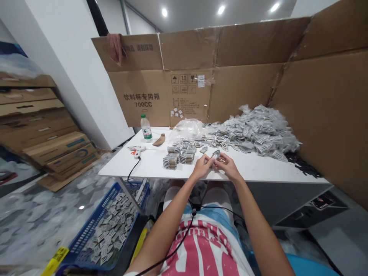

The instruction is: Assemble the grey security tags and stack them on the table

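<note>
Near the front edge of the white table [152, 165], my left hand [202, 165] and my right hand [227, 165] meet around one small grey pointed part [216, 154]. Fingers of both hands are closed on it, and its lower portion is hidden by them. One similar loose part [204, 150] lies just beyond my left hand. To the left stand neat stacks of the same grey parts [170, 162], with more of them [187, 145] scattered behind. A large heap of plastic-wrapped parts [258, 128] rises at the back right.
A glue gun [139, 151], a green-capped bottle [146, 127] and a curved brown piece [159, 140] are on the table's left. Small black pieces [304, 165] lie at the right end. Cardboard walls [244, 84] enclose the back. A blue basket [86, 230] of grey parts is below left.
</note>
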The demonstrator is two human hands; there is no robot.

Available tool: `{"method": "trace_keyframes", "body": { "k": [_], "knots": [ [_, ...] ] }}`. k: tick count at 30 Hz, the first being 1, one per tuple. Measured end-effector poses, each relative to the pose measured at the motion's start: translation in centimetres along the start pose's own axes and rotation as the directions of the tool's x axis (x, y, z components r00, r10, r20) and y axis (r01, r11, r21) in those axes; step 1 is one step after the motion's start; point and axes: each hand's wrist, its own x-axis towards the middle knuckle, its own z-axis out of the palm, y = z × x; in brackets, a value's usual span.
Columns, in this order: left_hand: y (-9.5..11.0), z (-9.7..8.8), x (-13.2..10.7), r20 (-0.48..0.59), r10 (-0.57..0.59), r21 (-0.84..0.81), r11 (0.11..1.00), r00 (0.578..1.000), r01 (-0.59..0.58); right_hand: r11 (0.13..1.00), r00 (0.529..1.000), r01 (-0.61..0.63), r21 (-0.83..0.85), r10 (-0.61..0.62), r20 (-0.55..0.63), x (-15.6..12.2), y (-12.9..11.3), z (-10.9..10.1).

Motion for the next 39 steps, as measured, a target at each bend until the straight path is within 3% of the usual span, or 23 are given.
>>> {"method": "trace_keyframes", "body": {
  "k": [4,9,17,27,30,35,39],
  "knots": [
    [0.2,0.0,-0.1,-0.02,-0.024,0.036,0.999,1.0,0.024,1.0,0.997,0.011,-0.024,-0.009,0.081,-0.1,-0.2,0.1],
    [0.4,0.0,-0.1,-0.09,-0.022,0.161,0.986,0.996,0.037,0.998,0.996,0.043,-0.037,-0.04,0.079,-0.1,-0.2,0.1],
    [0.3,-0.1,0.1,-0.175,-0.035,0.148,0.987,0.984,0.061,0.996,0.996,0.044,-0.073,-0.038,0.079,0.0,-0.4,0.1],
    [0.7,-0.2,-0.1,-0.042,-0.038,0.182,0.982,0.998,0.045,1.0,0.999,-0.004,-0.03,0.006,0.041,0.4,0.7,-0.5],
    [0.8,-0.2,-0.2,-0.031,-0.037,0.184,0.982,0.999,0.042,1.0,1.0,-0.015,-0.015,0.016,0.019,0.4,0.9,-0.5],
    [0.8,-0.2,-0.3,-0.034,-0.008,0.2,0.98,0.999,0.014,1.0,0.994,0.002,-0.003,-0.002,-0.113,0.4,1.2,-0.4],
    [0.7,-0.1,-0.3,-0.032,-0.019,0.233,0.972,0.999,0.026,0.999,0.991,0.03,-0.018,-0.032,-0.132,0.5,1.3,-0.3]
  ]
}}
